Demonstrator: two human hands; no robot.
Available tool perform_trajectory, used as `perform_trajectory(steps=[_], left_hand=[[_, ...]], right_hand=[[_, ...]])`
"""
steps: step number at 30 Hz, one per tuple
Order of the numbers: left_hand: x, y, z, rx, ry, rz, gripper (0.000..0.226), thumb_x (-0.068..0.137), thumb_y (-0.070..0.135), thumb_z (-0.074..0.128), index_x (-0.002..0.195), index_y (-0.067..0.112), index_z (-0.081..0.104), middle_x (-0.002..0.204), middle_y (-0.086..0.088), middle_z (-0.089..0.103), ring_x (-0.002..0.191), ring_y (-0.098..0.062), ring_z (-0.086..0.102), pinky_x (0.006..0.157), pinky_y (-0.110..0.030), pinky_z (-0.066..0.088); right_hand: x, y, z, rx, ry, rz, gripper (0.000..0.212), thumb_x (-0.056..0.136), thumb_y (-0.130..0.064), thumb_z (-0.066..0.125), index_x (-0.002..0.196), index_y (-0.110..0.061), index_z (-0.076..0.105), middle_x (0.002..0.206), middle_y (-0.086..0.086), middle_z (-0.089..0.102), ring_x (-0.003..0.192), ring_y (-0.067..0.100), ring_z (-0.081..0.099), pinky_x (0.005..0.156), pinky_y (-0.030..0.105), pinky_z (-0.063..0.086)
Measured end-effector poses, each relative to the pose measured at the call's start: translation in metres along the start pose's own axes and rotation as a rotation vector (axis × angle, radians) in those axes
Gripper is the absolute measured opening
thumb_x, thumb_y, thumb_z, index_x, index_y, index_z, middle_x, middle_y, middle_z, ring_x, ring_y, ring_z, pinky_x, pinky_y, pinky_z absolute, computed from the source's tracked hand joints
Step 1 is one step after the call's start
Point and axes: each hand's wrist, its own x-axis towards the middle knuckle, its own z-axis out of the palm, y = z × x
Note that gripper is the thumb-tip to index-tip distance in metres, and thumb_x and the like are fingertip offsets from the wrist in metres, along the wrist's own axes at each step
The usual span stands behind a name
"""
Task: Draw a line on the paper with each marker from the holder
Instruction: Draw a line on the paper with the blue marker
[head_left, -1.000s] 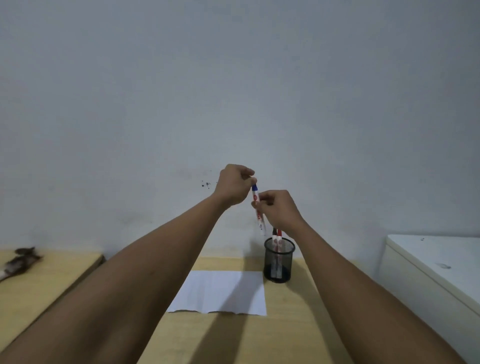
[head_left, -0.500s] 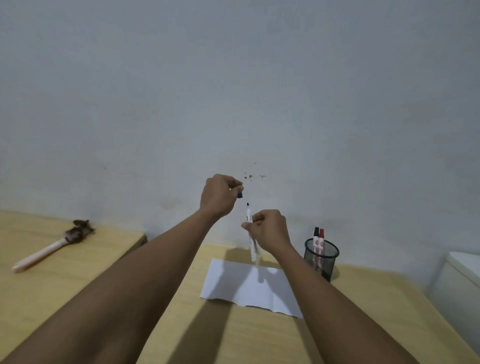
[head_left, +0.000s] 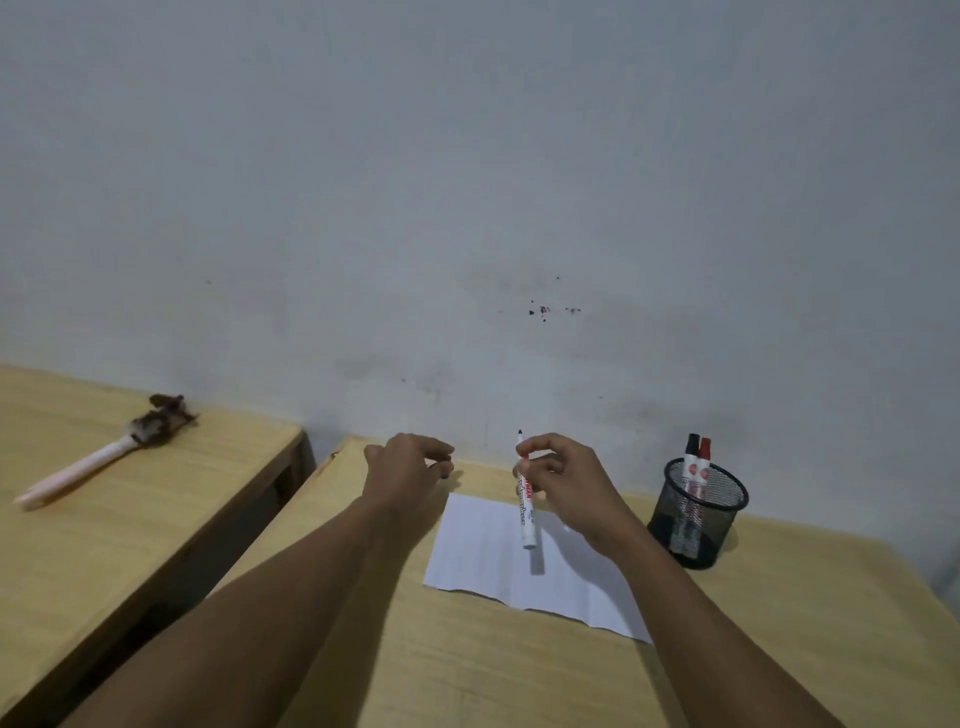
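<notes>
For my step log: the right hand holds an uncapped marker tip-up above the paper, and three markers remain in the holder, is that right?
Not quite: the head view shows two markers in the holder, one with a black cap and one with a red, not three. The rest stands: the right hand holds an uncapped marker tip-up above the paper.

The paper (head_left: 511, 561) lies on the desk (head_left: 467, 665) before me, the holder (head_left: 696, 514) standing just right of it with two markers (head_left: 697, 457) inside. My right hand (head_left: 566, 483) holds a marker (head_left: 524, 499) above the paper, tip up; my left hand (head_left: 405, 473) hovers left of it. A brush (head_left: 104, 457) lies on the separate table (head_left: 104, 519) to the left.
</notes>
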Motion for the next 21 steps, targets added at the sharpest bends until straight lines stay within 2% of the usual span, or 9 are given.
perform_trajectory(steps=[3,6,8,11,13,15,18,21], left_hand=[[-0.002,-0.006,0.007,0.050,-0.038,-0.006,0.022,0.089,0.037,0.062,0.108,0.033,0.073,0.099,0.021,0.073,0.110,-0.016,0.058,0.080,-0.031,0.020],[0.000,-0.006,0.004,0.072,-0.119,0.003,0.030,0.092,0.036,0.059,0.120,0.033,0.066,0.104,0.013,0.075,0.110,-0.013,0.059,0.081,-0.036,0.020],[-0.003,-0.007,0.002,0.042,-0.160,-0.013,0.039,0.091,0.034,0.059,0.130,0.034,0.058,0.108,0.013,0.074,0.112,-0.013,0.058,0.083,-0.036,0.020],[-0.013,-0.012,0.001,-0.032,-0.123,-0.011,0.051,0.091,0.037,0.058,0.140,0.035,0.045,0.128,0.012,0.063,0.112,-0.012,0.057,0.090,-0.038,0.022],[-0.023,-0.015,-0.003,-0.079,-0.035,-0.020,0.046,0.091,0.039,0.056,0.135,0.030,0.045,0.134,0.009,0.055,0.113,-0.014,0.056,0.095,-0.041,0.024],[-0.035,-0.017,-0.006,-0.039,-0.010,0.017,0.038,0.088,0.045,0.054,0.122,0.029,0.049,0.126,0.010,0.055,0.111,-0.014,0.054,0.095,-0.040,0.025],[-0.051,-0.018,-0.009,0.078,-0.108,0.038,0.045,0.077,0.063,0.058,0.112,0.036,0.049,0.110,0.020,0.050,0.104,-0.007,0.047,0.093,-0.039,0.025],[-0.057,-0.018,-0.011,0.145,-0.186,0.073,0.054,0.066,0.071,0.065,0.108,0.041,0.049,0.107,0.026,0.045,0.103,-0.002,0.040,0.090,-0.035,0.020]], right_hand=[[0.003,0.003,0.003,0.108,-0.035,0.014,0.016,0.100,-0.013,0.059,0.106,-0.017,0.073,0.095,0.014,0.076,0.064,0.009,0.067,0.063,0.017,0.048],[0.007,0.003,0.007,0.261,-0.060,0.057,0.024,0.101,-0.009,0.056,0.111,-0.021,0.074,0.096,0.005,0.075,0.069,0.010,0.068,0.070,0.033,0.044],[0.009,0.005,0.010,0.308,-0.075,0.058,0.025,0.098,-0.007,0.061,0.116,-0.022,0.071,0.093,0.001,0.075,0.075,0.014,0.067,0.070,0.034,0.044],[0.008,0.009,0.019,0.301,-0.054,0.018,0.020,0.095,-0.011,0.068,0.114,-0.013,0.066,0.082,0.001,0.072,0.073,0.018,0.067,0.066,0.033,0.046],[0.011,0.011,0.029,0.247,-0.025,-0.012,0.014,0.095,-0.016,0.069,0.105,-0.008,0.064,0.076,0.004,0.072,0.066,0.018,0.066,0.061,0.031,0.047],[0.018,0.014,0.041,0.170,-0.018,-0.046,0.014,0.096,-0.020,0.067,0.094,-0.007,0.064,0.071,0.006,0.070,0.059,0.018,0.063,0.054,0.029,0.046],[0.031,0.019,0.055,0.052,-0.039,-0.073,0.018,0.095,-0.020,0.067,0.082,-0.008,0.064,0.069,0.015,0.068,0.057,0.021,0.061,0.053,0.032,0.051],[0.042,0.029,0.064,0.095,-0.050,-0.029,0.018,0.092,-0.015,0.067,0.083,0.000,0.063,0.072,0.025,0.067,0.059,0.025,0.057,0.052,0.032,0.048]])
